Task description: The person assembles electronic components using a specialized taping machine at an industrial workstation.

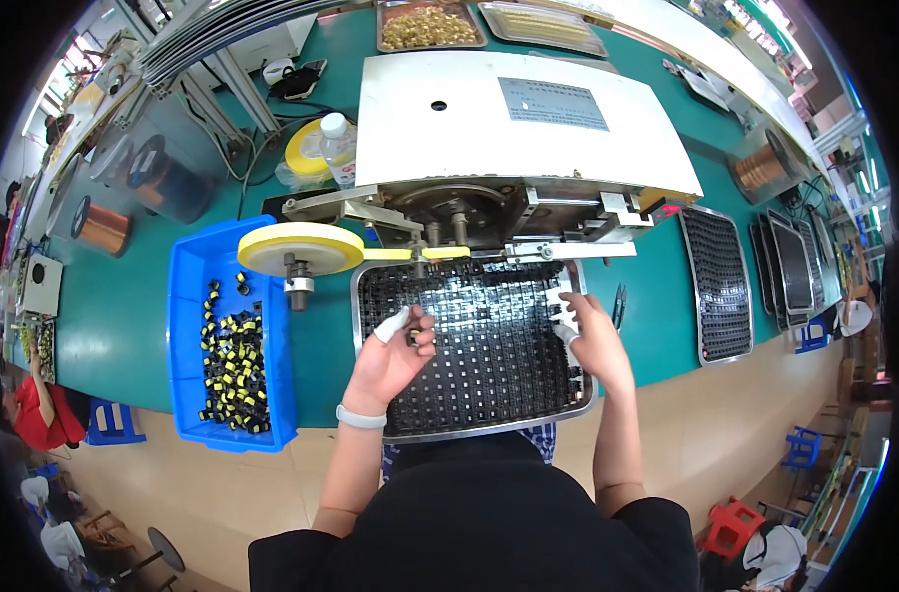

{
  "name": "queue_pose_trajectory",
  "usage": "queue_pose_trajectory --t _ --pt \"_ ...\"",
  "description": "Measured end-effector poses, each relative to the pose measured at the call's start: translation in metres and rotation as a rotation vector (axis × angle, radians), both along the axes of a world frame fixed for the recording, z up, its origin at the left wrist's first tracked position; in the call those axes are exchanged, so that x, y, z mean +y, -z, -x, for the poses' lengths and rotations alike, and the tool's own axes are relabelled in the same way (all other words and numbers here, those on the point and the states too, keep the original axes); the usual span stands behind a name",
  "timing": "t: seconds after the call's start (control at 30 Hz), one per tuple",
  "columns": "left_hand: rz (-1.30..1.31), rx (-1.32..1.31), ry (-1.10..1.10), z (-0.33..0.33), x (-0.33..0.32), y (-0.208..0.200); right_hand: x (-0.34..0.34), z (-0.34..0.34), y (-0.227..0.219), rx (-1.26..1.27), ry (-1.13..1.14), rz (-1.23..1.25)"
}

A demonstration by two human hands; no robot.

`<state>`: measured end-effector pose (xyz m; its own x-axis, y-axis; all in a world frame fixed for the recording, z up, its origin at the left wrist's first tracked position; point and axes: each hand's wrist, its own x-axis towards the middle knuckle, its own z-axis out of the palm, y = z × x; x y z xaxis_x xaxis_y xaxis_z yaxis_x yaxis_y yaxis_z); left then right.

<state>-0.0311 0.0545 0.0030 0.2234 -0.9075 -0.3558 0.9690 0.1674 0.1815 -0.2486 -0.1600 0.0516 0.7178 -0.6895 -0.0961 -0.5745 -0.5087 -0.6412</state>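
Observation:
In front of me lies a metal-rimmed tray (474, 430) filled with rows of small black bobbins (479, 365). My left hand (395, 360), with a white finger cot on the thumb, is raised over the tray's left part. Its curled fingers close on a small black-and-yellow coil bobbin (415, 337), partly hidden by them. My right hand (597, 340) reaches to the tray's right edge, thumb and forefinger apart; a white cot covers its thumb too. Above the tray stands a taping machine (528, 128) with a yellow tape roll (301, 249), its tape running right to the winding head.
A blue bin (181, 345) with yellow-taped bobbins stands left. Tweezers (620, 308) lie right of the tray. Another full tray (718, 286) and stacked trays (790, 266) are farther right. Copper wire spools (102, 225), a bottle (338, 148) and a tray of brass-coloured parts (430, 28) sit farther back.

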Motion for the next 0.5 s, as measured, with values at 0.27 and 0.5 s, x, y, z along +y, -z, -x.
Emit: queue_pose_trajectory --t 0.27,0.5 --pt "-0.013 -0.064 0.019 -0.013 -0.03 0.001 -0.021 0.018 0.021 0.283 -0.106 -0.198" --pt "0.003 -0.039 0.062 -0.021 -0.058 0.009 -0.027 0.009 0.033 0.197 -0.074 -0.175"
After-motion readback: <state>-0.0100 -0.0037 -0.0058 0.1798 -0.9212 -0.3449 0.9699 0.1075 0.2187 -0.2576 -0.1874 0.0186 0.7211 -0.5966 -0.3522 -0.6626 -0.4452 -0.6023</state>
